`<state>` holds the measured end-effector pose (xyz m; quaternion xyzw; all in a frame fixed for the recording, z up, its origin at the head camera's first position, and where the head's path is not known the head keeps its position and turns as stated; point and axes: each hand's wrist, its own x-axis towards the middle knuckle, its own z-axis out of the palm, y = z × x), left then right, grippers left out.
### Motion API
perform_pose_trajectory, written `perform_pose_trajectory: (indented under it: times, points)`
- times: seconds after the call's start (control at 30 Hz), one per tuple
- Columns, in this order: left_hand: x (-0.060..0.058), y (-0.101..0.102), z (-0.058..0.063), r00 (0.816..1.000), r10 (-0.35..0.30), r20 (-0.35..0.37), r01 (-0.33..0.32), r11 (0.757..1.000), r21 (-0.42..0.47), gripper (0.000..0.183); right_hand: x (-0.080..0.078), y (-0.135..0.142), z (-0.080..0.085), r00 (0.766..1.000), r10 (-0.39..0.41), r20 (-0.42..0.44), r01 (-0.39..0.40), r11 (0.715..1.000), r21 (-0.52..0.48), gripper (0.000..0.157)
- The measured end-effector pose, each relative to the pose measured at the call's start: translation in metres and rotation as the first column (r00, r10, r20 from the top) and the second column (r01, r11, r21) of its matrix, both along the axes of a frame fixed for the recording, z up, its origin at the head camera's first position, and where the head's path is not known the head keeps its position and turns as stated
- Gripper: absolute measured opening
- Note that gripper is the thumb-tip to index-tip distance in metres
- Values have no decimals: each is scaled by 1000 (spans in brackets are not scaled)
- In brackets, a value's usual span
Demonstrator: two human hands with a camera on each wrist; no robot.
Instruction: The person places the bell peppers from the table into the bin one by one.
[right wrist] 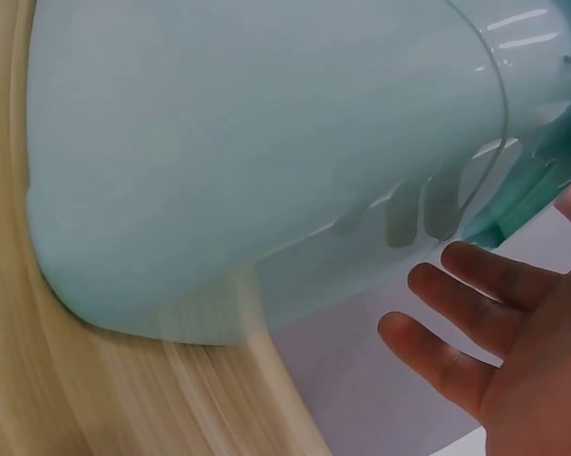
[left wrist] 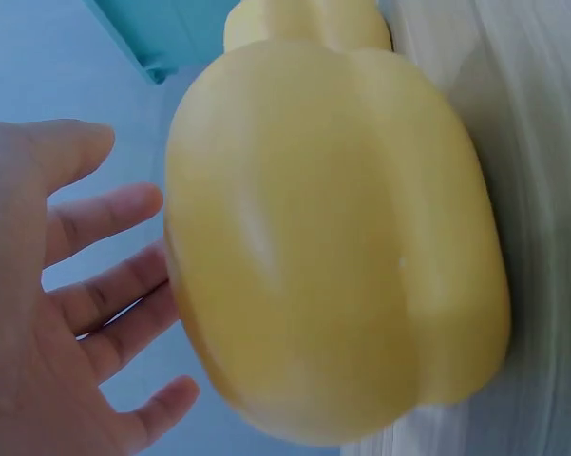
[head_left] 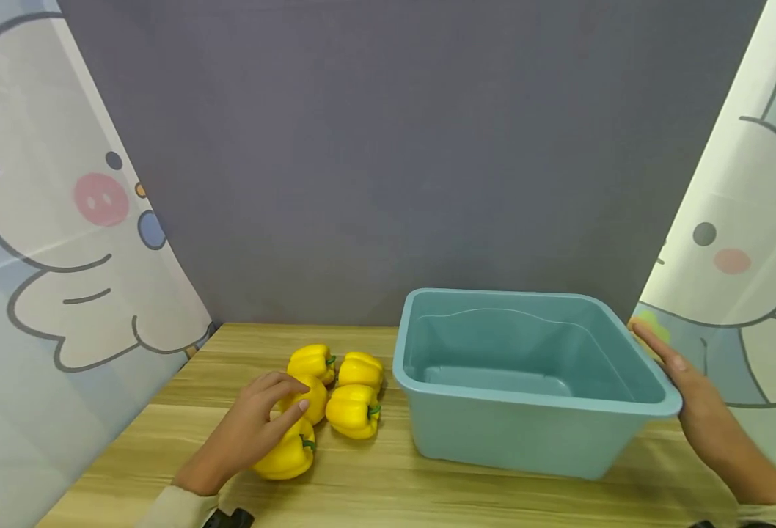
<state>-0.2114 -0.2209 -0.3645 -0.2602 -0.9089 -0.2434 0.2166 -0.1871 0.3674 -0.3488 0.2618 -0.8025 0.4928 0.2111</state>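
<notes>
Several yellow bell peppers (head_left: 353, 414) lie grouped on the wooden table, some with green stems showing. My left hand (head_left: 249, 425) hovers over the left side of the group, fingers spread and slightly bent above one pepper (head_left: 315, 402); another pepper (head_left: 289, 456) sits partly behind the thumb side. In the left wrist view a large pepper (left wrist: 333, 237) fills the middle, beside the fingertips, and nothing is held. To the right stands a blue-green plastic tub (head_left: 493, 433) with nothing inside. My right hand (head_left: 698, 403) rests its extended fingers along the tub's right rim.
The wooden tabletop (head_left: 183, 440) runs under everything. A dark grey panel (head_left: 388, 161) rises behind it. Cartoon-printed curtains (head_left: 38, 308) hang at both sides, close to the table's edges.
</notes>
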Motion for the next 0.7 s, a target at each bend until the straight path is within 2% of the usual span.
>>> perform_pose_trajectory:
  times: [0.17, 0.4, 0.47, 0.63, 0.7]
  points:
    - [2, -4, -2, 1000, 16, 11, -16, 1000, 3, 16, 1, -1, 1, 1000, 16, 14, -16, 1000, -5, 52]
    - [6, -12, -5, 998, 49, 31, -49, 999, -10, 17, 0, -2, -3, 984, 176, 38, -172, 981, -93, 52]
    - [7, -15, -3, 997, 59, 50, -58, 998, -16, 16, 1, -3, -4, 982, 181, 44, -177, 980, -96, 52]
    - [8, -26, 5, 981, 84, 177, -84, 996, -9, 16, -1, -1, -6, 980, 188, 68, -179, 977, -116, 53]
    - [7, -30, 8, 972, 74, 223, -75, 997, -7, 16, -3, 1, -7, 980, 178, 87, -167, 979, -119, 54]
